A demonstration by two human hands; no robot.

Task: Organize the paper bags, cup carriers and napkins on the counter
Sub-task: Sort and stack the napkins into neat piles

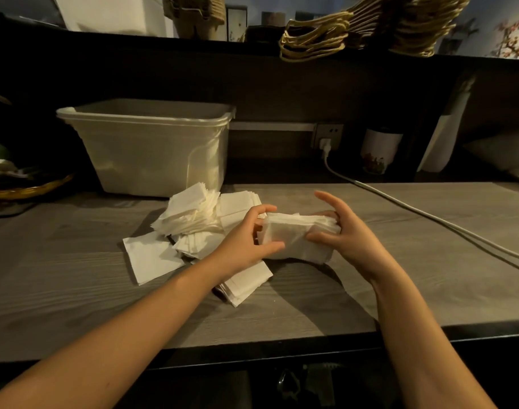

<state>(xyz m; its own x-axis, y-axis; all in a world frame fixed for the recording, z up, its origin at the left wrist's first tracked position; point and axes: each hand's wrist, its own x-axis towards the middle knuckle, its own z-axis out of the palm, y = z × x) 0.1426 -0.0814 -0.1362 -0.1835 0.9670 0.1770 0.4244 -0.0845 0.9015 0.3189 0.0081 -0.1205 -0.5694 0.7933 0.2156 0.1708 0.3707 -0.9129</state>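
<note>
- Found loose napkins [193, 222] heaped on the counter [75, 276], just in front of the plastic bin [152, 149].
- Gripped a napkin stack [293, 234] front-right of the bin, left hand [243, 243] curled round its left end.
- Pinched its right end with the right hand [349, 237], index finger raised.

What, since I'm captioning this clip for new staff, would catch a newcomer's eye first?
The left hand and right hand grip a napkin stack mid-frame above the counter. Just left of it sprawls a messy pile of loose napkins, with a translucent plastic bin behind. Paper bags with looped handles crowd the top right.
</note>
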